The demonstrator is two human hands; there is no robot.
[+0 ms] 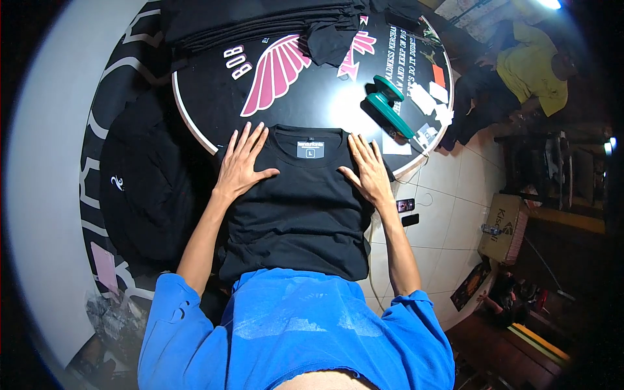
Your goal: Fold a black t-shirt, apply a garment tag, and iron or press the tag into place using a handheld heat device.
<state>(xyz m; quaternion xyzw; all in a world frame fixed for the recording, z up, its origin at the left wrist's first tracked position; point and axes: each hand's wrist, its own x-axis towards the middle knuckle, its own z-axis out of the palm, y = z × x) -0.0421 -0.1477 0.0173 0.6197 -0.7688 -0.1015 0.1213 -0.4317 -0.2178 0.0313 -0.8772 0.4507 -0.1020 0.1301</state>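
A black T-shirt [302, 201] lies in front of me, its collar toward the far side and a small grey label inside the neck. My left hand [244, 162] rests flat on its left shoulder, fingers stretched and thumb apart. On the right shoulder lies my right hand [368, 168], likewise spread with the palm down. Neither hand grips the cloth. The upper part of the shirt is fairly smooth, while wrinkles cross its lower half near my blue top [305, 318]. The sleeves are mostly out of sight.
Beyond the shirt is a round black table [214, 97] with pink wing artwork. A green handheld device [390, 107] and papers [424, 101] sit at its right. Folded black garments [260, 23] are stacked at the back. Phones [405, 205] and a carton [504, 227] are on the right; a person [533, 71] sits beyond.
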